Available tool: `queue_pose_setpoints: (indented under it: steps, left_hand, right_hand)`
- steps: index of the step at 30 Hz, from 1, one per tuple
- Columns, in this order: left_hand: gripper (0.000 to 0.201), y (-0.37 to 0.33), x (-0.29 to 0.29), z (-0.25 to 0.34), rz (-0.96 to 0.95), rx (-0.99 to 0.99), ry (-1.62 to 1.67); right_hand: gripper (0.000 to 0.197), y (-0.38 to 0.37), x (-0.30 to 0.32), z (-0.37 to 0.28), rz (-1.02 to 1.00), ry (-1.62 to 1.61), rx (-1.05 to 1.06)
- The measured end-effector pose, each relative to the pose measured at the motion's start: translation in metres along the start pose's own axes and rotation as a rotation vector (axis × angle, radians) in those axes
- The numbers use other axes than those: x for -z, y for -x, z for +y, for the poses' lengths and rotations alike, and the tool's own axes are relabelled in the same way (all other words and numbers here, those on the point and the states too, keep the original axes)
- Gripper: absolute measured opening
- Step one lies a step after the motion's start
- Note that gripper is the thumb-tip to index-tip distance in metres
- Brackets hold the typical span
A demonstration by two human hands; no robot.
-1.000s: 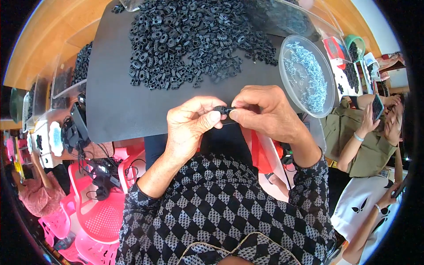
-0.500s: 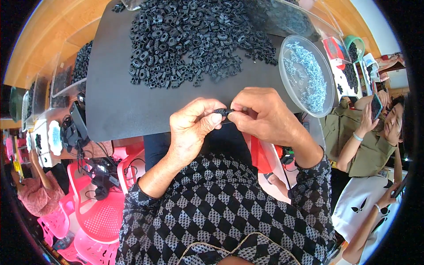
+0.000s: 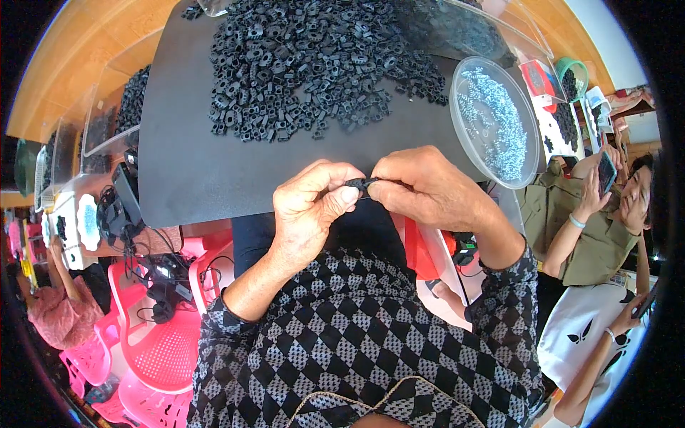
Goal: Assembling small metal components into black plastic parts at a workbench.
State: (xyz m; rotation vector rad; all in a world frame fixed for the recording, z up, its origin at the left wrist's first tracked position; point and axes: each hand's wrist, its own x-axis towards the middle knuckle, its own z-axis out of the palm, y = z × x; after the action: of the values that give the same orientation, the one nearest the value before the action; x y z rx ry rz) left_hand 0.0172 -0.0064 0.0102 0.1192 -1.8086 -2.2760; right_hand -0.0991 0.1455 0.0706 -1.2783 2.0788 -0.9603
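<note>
Just off the near edge of the dark table point(image 3: 207, 178), my two hands meet over my lap. A small black plastic part point(image 3: 358, 183) is pinched between the thumb and forefinger of my left hand point(image 3: 307, 207). My right hand point(image 3: 432, 187) grips the other end of it with thumb and bent forefinger, and its fingertips hide much of that end. A large heap of similar black plastic parts point(image 3: 300, 64) covers the far part of the table. To the right, a round clear tub point(image 3: 474, 153) holds many tiny silvery-blue springs point(image 3: 503, 121).
A clear plastic bin point(image 3: 457, 32) stands at the far right of the heap. On the left are bins of black parts point(image 3: 133, 100), cables point(image 3: 118, 217) and a pink chair point(image 3: 160, 349). People sit at both sides; one at the right holds a phone point(image 3: 607, 172).
My right hand has shifted slightly, its knuckles turning a little. Both hands keep their pinch on the black part, and the left stays almost still.
</note>
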Motion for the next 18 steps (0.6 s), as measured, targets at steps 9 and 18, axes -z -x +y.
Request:
queue_pose_setpoints:
  steps: [9, 18]
  left_hand:
    - [0.015, -0.001, 0.0, 0.003, 0.026, -0.046, -0.132]
    - [0.012, 0.002, -0.004, -0.006, 0.117, -0.201, -0.36]
  right_hand:
    - [0.021, -0.003, -0.007, -0.002, 0.008, 0.206, 0.099]
    - [0.019, 0.0, -0.024, 0.0, 0.085, 0.284, 0.144]
